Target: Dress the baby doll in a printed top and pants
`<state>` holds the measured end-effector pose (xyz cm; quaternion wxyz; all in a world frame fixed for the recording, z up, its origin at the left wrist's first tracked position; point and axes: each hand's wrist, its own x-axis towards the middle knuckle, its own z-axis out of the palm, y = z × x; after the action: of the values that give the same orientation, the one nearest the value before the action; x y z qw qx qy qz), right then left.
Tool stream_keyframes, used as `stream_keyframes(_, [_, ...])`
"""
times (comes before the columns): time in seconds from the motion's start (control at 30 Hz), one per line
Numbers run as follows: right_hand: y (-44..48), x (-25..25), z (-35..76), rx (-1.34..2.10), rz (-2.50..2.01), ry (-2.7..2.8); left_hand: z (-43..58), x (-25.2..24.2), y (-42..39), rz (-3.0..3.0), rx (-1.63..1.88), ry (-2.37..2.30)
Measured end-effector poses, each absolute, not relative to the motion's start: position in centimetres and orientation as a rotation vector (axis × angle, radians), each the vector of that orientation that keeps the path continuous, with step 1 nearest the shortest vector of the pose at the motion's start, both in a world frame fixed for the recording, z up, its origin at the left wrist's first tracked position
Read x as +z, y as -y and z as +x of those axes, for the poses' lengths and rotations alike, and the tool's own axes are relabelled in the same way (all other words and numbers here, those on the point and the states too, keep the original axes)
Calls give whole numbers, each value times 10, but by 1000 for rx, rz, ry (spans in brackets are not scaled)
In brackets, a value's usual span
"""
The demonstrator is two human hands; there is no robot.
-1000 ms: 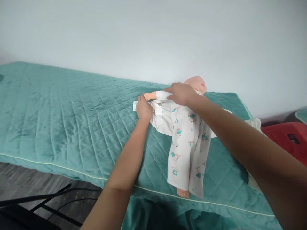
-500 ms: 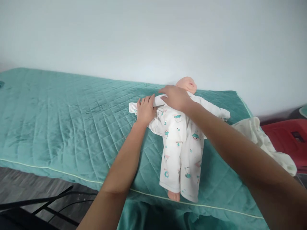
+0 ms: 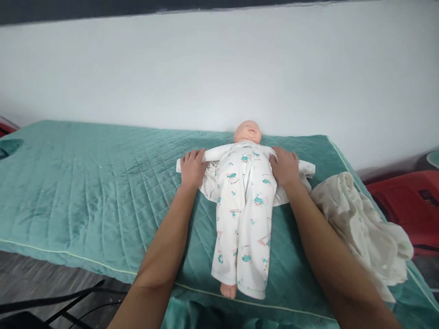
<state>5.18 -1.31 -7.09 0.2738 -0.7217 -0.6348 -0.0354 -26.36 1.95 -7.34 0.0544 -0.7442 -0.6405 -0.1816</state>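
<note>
A baby doll point(image 3: 245, 201) in a white printed sleepsuit lies on its back on a teal quilted bed point(image 3: 85, 183), head point(image 3: 247, 131) toward the wall, one bare foot point(image 3: 227, 289) near the front edge. My left hand point(image 3: 192, 167) lies flat on the doll's sleeve at the left, fingers stretched out. Over the doll's other shoulder and sleeve rests my right hand point(image 3: 284, 165), also flat with fingers extended. Neither hand holds anything.
A crumpled cream cloth point(image 3: 360, 224) lies on the bed to the right of the doll. Beyond the bed's right edge is a red object point(image 3: 408, 196). A white wall runs behind the bed. Dark cables point(image 3: 68, 297) lie on the floor at lower left.
The doll has rolled from its side onto its back. My right hand moved from the doll's left arm across to its right shoulder. My left hand stayed on the sleeve.
</note>
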Motion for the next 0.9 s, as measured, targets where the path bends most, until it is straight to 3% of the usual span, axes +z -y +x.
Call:
stream_keyframes(0.37, [8, -65, 68, 47, -2074, 1424, -264, -68, -12, -2200, -566, 1991])
stream_keyframes(0.6, [8, -67, 63, 57, -2072, 1377, -181, -1, 9, -2626, -964, 1605])
stream_keyframes(0.67, [7, -67, 65, 57, -2063, 1371, -140, 17, 3, -2892, -749, 1420])
stream_keyframes(0.8, [7, -67, 67, 85, -2062, 1372, -67, 26, -18, -2943, 91, 1297])
stream_keyframes(0.9, [7, -67, 66, 111, -2061, 1385, -35, 14, -29, -2854, 252, 1340])
